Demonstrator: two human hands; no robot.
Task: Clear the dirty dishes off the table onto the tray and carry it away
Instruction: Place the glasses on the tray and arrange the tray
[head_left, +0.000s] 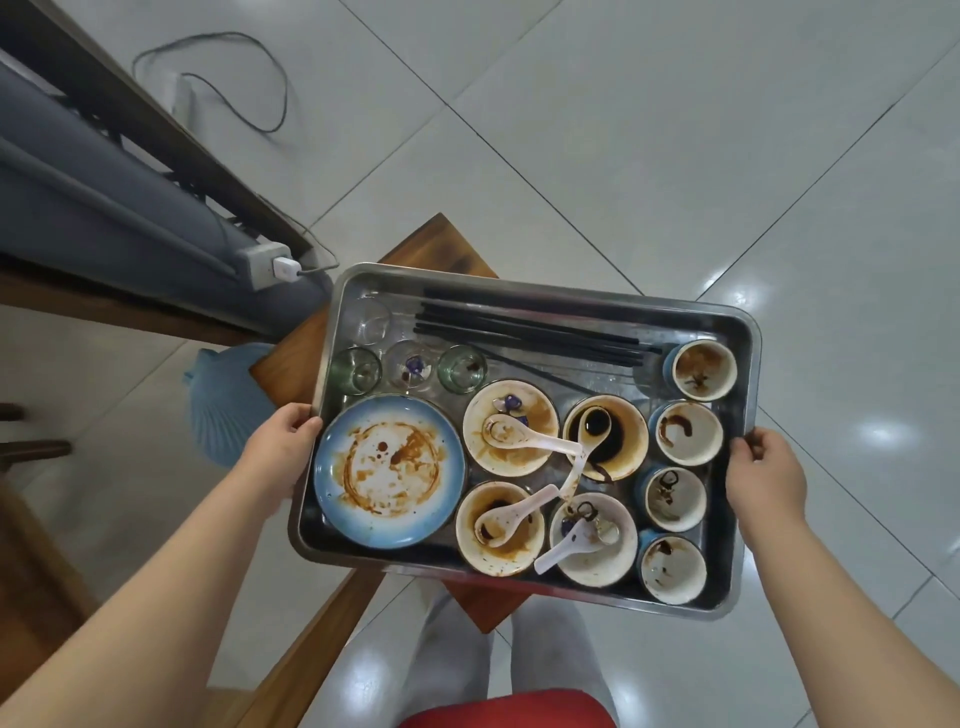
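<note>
I hold a steel tray (545, 291) level in front of me, above the floor. My left hand (278, 457) grips its left rim and my right hand (763, 478) grips its right rim. On the tray lie a stained blue plate (389, 470), several dirty bowls (605, 436) with white spoons (524, 439), several small stained cups (688, 432) down the right side, several clear glasses (461, 368) and black chopsticks (530, 332) along the far side.
A wooden stool or table corner (441, 244) shows under the tray. At the left stand a wooden frame with grey cushions (104, 208) and a power strip (265, 265); a cable (249, 88) lies on the tiled floor (675, 130). A light blue object (228, 405) sits below left.
</note>
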